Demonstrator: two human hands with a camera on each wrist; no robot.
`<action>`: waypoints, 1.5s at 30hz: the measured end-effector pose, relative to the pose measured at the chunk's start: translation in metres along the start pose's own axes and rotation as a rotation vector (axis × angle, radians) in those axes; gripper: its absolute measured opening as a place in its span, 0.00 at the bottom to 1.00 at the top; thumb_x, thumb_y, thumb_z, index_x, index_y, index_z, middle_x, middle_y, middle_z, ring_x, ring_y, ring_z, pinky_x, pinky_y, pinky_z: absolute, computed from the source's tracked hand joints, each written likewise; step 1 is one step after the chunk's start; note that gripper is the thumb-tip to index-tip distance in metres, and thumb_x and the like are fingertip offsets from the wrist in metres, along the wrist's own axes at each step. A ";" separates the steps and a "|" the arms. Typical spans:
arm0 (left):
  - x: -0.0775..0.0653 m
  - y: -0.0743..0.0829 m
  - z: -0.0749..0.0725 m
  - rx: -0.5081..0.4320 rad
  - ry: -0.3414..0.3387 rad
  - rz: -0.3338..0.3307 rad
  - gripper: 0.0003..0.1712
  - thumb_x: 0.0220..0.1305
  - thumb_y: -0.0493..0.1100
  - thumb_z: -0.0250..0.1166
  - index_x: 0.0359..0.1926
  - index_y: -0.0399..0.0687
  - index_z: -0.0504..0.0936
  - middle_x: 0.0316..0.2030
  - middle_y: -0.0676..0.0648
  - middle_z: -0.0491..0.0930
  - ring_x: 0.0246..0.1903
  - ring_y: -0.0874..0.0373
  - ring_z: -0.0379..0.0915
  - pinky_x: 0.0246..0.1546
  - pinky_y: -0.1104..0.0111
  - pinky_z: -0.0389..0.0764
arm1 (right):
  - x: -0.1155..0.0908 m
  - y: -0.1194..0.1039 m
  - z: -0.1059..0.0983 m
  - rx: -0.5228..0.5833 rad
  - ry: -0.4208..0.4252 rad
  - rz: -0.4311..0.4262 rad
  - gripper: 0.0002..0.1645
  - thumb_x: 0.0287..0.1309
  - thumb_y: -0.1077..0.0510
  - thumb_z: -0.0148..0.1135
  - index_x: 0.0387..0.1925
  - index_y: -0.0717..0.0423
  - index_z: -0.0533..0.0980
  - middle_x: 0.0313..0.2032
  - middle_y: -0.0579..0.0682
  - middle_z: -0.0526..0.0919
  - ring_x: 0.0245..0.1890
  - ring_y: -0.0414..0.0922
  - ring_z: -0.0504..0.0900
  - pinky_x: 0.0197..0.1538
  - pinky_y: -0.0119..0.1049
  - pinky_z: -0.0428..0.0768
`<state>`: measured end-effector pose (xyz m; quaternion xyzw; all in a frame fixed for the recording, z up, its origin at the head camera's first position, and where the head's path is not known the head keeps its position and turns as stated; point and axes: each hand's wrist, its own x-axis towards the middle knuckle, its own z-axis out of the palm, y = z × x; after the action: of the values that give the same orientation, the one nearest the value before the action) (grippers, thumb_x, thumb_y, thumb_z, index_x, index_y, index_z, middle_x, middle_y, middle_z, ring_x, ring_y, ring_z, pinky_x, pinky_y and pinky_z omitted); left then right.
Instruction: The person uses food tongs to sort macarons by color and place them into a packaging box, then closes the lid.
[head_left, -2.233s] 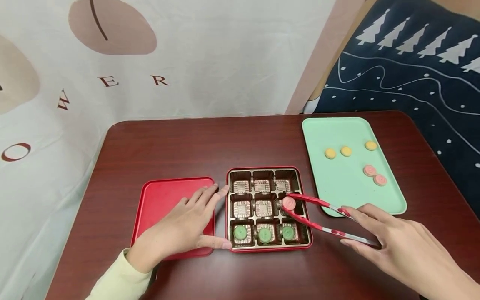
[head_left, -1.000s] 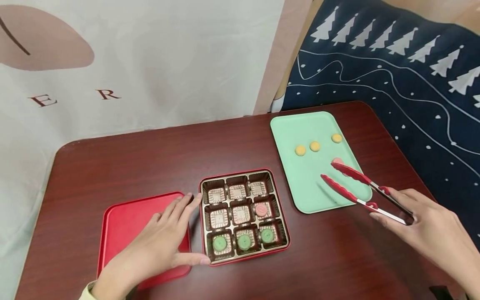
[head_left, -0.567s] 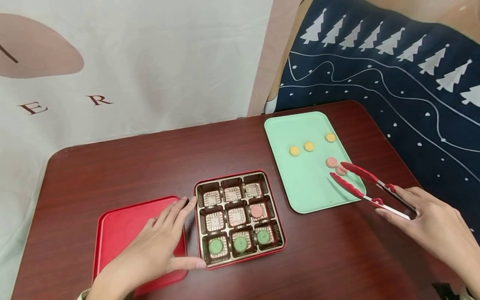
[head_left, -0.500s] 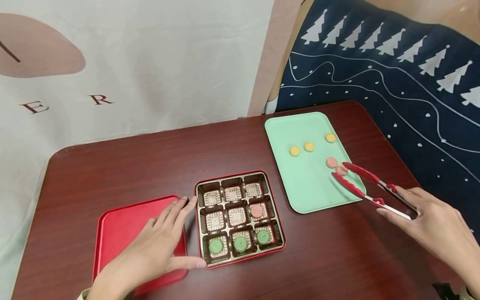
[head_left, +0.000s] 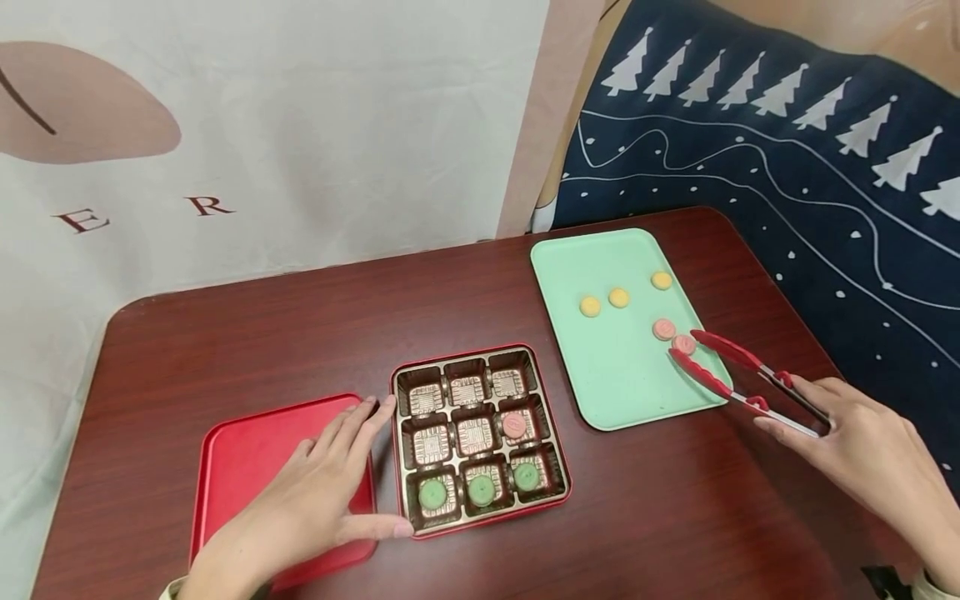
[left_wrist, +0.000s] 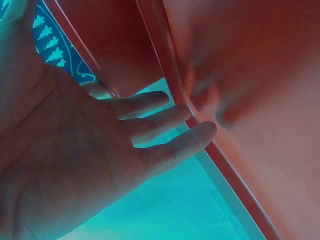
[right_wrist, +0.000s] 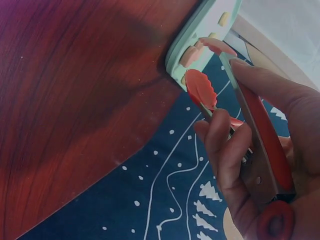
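Observation:
My right hand grips a pair of red-tipped tongs. The tong tips stand apart, one on each side of the nearer of two pink round macaron-like sweets on the mint-green tray. The other pink sweet lies right beside it. My left hand is spread over the red lid, with index fingertip and thumb tip at the left rim of the red box. Green sweets fill its front row of compartments, one each; a pink sweet lies in the middle row's right compartment.
Three yellow sweets lie farther back on the tray. The dark wooden table ends at a pale printed cloth behind and a navy tree-patterned cloth on the right.
The tongs have let go of a pink sweet in the box's middle right compartment and moved right to the tray, around another pink sweet. The left hand keeps its place by the box.

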<state>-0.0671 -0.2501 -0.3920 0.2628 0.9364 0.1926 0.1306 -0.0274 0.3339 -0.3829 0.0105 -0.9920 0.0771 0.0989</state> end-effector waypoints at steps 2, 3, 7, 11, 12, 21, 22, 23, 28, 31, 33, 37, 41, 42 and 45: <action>0.000 0.000 0.000 0.002 0.000 -0.001 0.74 0.55 0.85 0.68 0.89 0.52 0.48 0.82 0.35 0.58 0.79 0.34 0.57 0.63 0.25 0.67 | 0.001 0.001 0.001 -0.001 0.003 -0.003 0.41 0.46 0.51 0.89 0.53 0.76 0.83 0.40 0.65 0.83 0.22 0.49 0.71 0.23 0.42 0.67; -0.001 0.000 0.000 0.001 0.001 -0.002 0.74 0.55 0.85 0.68 0.89 0.52 0.48 0.82 0.35 0.58 0.79 0.34 0.57 0.63 0.25 0.67 | 0.001 0.001 0.001 0.000 0.002 -0.002 0.41 0.46 0.51 0.89 0.53 0.76 0.83 0.40 0.65 0.83 0.22 0.48 0.70 0.23 0.41 0.67; 0.000 0.000 0.000 -0.009 -0.006 -0.009 0.75 0.55 0.85 0.67 0.89 0.52 0.48 0.82 0.35 0.58 0.78 0.32 0.58 0.63 0.24 0.67 | 0.001 0.003 0.003 -0.001 -0.019 0.011 0.42 0.46 0.50 0.89 0.54 0.78 0.83 0.41 0.67 0.83 0.22 0.48 0.70 0.22 0.39 0.65; 0.000 0.001 0.000 -0.015 -0.019 -0.018 0.75 0.54 0.87 0.65 0.89 0.52 0.47 0.82 0.35 0.57 0.78 0.30 0.58 0.63 0.23 0.66 | -0.001 0.003 0.004 0.004 -0.033 0.020 0.42 0.48 0.49 0.89 0.54 0.78 0.83 0.40 0.68 0.83 0.21 0.47 0.69 0.21 0.37 0.63; 0.000 0.001 0.000 -0.016 -0.021 -0.020 0.76 0.54 0.87 0.65 0.89 0.52 0.47 0.82 0.35 0.57 0.78 0.29 0.58 0.63 0.23 0.66 | -0.001 0.003 0.004 0.005 -0.029 0.018 0.42 0.48 0.50 0.89 0.54 0.78 0.83 0.40 0.68 0.83 0.21 0.47 0.68 0.21 0.37 0.63; 0.000 0.002 -0.003 -0.020 -0.038 -0.034 0.76 0.54 0.88 0.65 0.90 0.53 0.46 0.82 0.34 0.56 0.78 0.29 0.57 0.64 0.22 0.64 | -0.001 -0.002 -0.001 0.029 0.004 0.029 0.43 0.49 0.44 0.88 0.55 0.74 0.84 0.40 0.63 0.86 0.24 0.52 0.74 0.24 0.48 0.71; 0.001 0.002 -0.003 -0.021 -0.039 -0.034 0.76 0.54 0.87 0.65 0.90 0.53 0.46 0.82 0.34 0.56 0.78 0.29 0.57 0.64 0.22 0.64 | -0.001 -0.003 -0.002 0.033 0.014 0.024 0.44 0.48 0.43 0.88 0.55 0.73 0.84 0.40 0.62 0.86 0.25 0.53 0.75 0.24 0.49 0.71; 0.001 0.002 -0.003 -0.021 -0.042 -0.035 0.77 0.54 0.87 0.66 0.90 0.53 0.46 0.83 0.34 0.56 0.78 0.29 0.57 0.64 0.22 0.64 | -0.001 -0.005 -0.003 0.036 0.026 0.017 0.44 0.47 0.43 0.88 0.55 0.73 0.85 0.39 0.62 0.86 0.25 0.53 0.75 0.24 0.49 0.71; 0.001 0.003 -0.005 -0.026 -0.049 -0.039 0.77 0.54 0.88 0.65 0.90 0.53 0.45 0.83 0.34 0.56 0.78 0.29 0.57 0.64 0.22 0.64 | -0.001 -0.015 -0.004 0.051 0.037 -0.006 0.44 0.46 0.44 0.89 0.55 0.72 0.85 0.39 0.62 0.86 0.24 0.45 0.69 0.23 0.40 0.63; 0.001 0.004 -0.006 -0.028 -0.049 -0.040 0.77 0.54 0.88 0.64 0.90 0.53 0.46 0.82 0.34 0.57 0.78 0.29 0.57 0.64 0.22 0.64 | 0.001 -0.023 -0.005 0.079 0.043 -0.030 0.42 0.45 0.45 0.89 0.55 0.70 0.86 0.39 0.59 0.85 0.24 0.38 0.65 0.23 0.39 0.62; 0.001 0.004 -0.005 -0.032 -0.050 -0.037 0.76 0.54 0.87 0.66 0.90 0.53 0.46 0.82 0.34 0.57 0.78 0.30 0.57 0.64 0.23 0.64 | 0.003 -0.027 -0.006 0.095 0.041 -0.051 0.40 0.45 0.47 0.90 0.54 0.69 0.86 0.39 0.57 0.85 0.23 0.35 0.65 0.23 0.39 0.64; 0.002 0.005 -0.005 -0.033 -0.055 -0.038 0.76 0.55 0.85 0.69 0.90 0.53 0.46 0.82 0.34 0.56 0.79 0.30 0.56 0.65 0.23 0.63 | 0.007 -0.038 -0.009 0.114 0.022 -0.073 0.38 0.44 0.51 0.90 0.54 0.67 0.86 0.41 0.55 0.84 0.22 0.34 0.65 0.23 0.37 0.64; 0.002 0.006 -0.005 -0.041 -0.059 -0.046 0.76 0.55 0.84 0.70 0.90 0.53 0.46 0.83 0.34 0.56 0.79 0.29 0.56 0.65 0.22 0.62 | 0.010 -0.050 -0.009 0.121 0.024 -0.112 0.40 0.42 0.51 0.91 0.56 0.66 0.86 0.43 0.55 0.84 0.25 0.38 0.67 0.23 0.35 0.64; 0.002 0.006 -0.005 -0.044 -0.060 -0.048 0.76 0.55 0.84 0.70 0.90 0.53 0.46 0.83 0.33 0.56 0.79 0.29 0.56 0.65 0.22 0.62 | 0.011 -0.053 -0.009 0.126 0.025 -0.123 0.40 0.42 0.51 0.91 0.56 0.66 0.86 0.43 0.55 0.84 0.26 0.39 0.68 0.23 0.34 0.63; 0.001 0.007 -0.004 -0.050 -0.058 -0.048 0.75 0.56 0.85 0.68 0.90 0.53 0.45 0.83 0.33 0.56 0.78 0.28 0.56 0.66 0.22 0.62 | 0.012 -0.063 -0.009 0.157 0.035 -0.162 0.38 0.41 0.51 0.92 0.55 0.62 0.88 0.43 0.50 0.84 0.27 0.36 0.68 0.23 0.30 0.62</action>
<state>-0.0667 -0.2456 -0.3854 0.2423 0.9331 0.2052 0.1690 -0.0354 0.2728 -0.3626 0.0971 -0.9769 0.1466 0.1212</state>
